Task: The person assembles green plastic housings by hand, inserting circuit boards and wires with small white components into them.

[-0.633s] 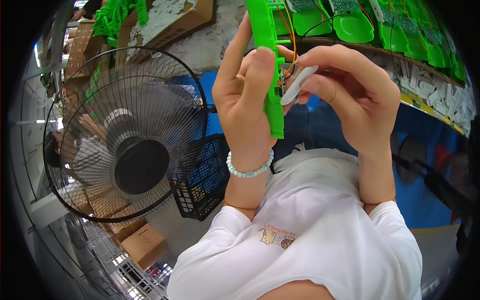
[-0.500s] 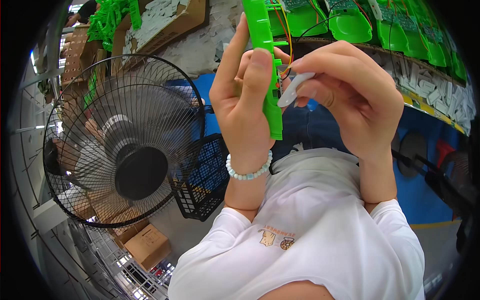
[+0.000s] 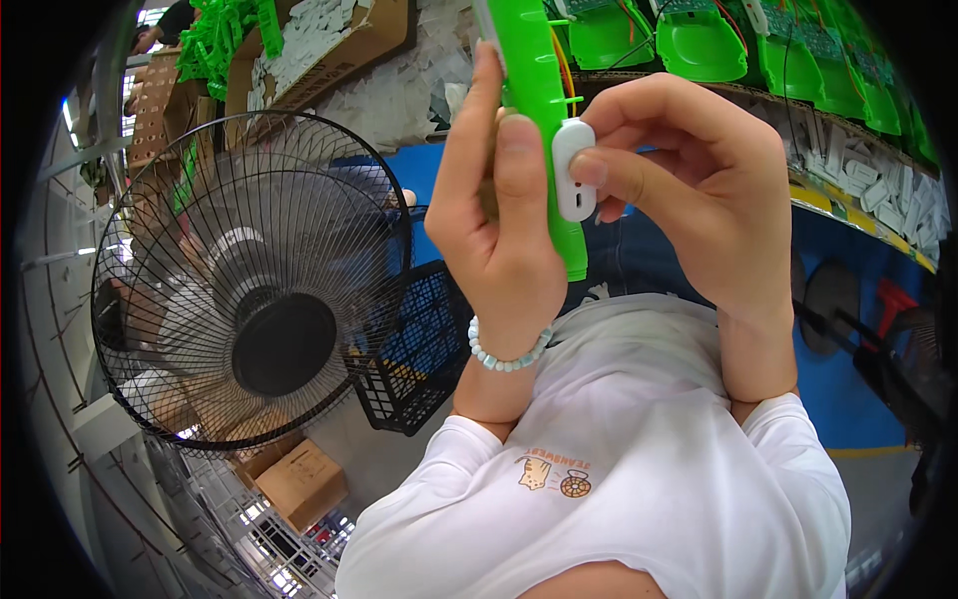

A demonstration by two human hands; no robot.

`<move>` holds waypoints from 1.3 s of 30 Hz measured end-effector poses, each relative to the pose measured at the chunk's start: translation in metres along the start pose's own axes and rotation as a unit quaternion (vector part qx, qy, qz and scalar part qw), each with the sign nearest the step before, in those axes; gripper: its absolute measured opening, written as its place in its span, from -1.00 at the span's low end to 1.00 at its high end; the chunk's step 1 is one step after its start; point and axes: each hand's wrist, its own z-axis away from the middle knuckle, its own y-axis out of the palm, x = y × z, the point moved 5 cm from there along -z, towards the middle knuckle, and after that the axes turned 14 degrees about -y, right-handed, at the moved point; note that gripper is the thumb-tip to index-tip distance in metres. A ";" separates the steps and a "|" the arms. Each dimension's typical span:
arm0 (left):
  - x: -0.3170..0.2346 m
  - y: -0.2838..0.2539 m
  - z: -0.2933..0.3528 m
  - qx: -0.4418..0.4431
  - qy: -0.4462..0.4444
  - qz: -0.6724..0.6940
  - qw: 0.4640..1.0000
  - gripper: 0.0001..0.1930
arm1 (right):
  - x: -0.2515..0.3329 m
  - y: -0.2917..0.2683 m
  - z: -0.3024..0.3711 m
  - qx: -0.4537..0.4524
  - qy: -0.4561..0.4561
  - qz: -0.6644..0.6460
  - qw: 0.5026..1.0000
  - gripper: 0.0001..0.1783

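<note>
My left hand is closed around a green plastic housing, held upright on edge with the thumb on its near side. A yellow-orange wire shows along the housing's right side. Pinched between the thumb and fingers of my right hand is a small white oval port cover with a slot and small holes in it. The cover lies against the right edge of the housing. Most of the housing's inside is turned away from view.
Several green housings with circuit boards and wires stand in a row at the far right, above loose white parts. A large black fan stands at left beside a black crate. Cartons of parts lie far left.
The white port cover has turned from edge-on to face-on and now sits against the housing's edge. The housing has rotated slightly, hiding its inside. My left hand has shifted slightly right.
</note>
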 end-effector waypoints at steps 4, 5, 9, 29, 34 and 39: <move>-0.006 0.001 0.003 -0.044 0.028 0.066 0.996 -0.58 | 0.004 0.002 -0.004 0.013 0.017 -0.012 1.000 -0.78; -0.008 0.000 0.005 -0.085 0.040 0.059 0.994 -0.58 | 0.006 0.001 -0.004 0.013 0.015 -0.012 1.000 -0.78; -0.013 -0.003 0.010 -0.043 0.068 0.040 0.996 -0.57 | 0.008 0.002 -0.004 0.026 0.003 -0.017 1.000 -0.86; 0.017 0.006 -0.018 0.134 -0.037 0.493 0.859 -0.55 | 0.037 0.008 0.012 0.031 -0.255 0.350 0.901 -0.45; 0.001 0.011 -0.004 0.084 0.126 0.292 0.944 -0.39 | 0.038 0.019 0.012 0.055 -0.220 0.402 0.887 -0.46; -0.007 0.024 -0.003 0.068 0.110 0.311 0.942 -0.44 | 0.045 0.014 0.007 0.066 -0.267 0.393 0.877 -0.49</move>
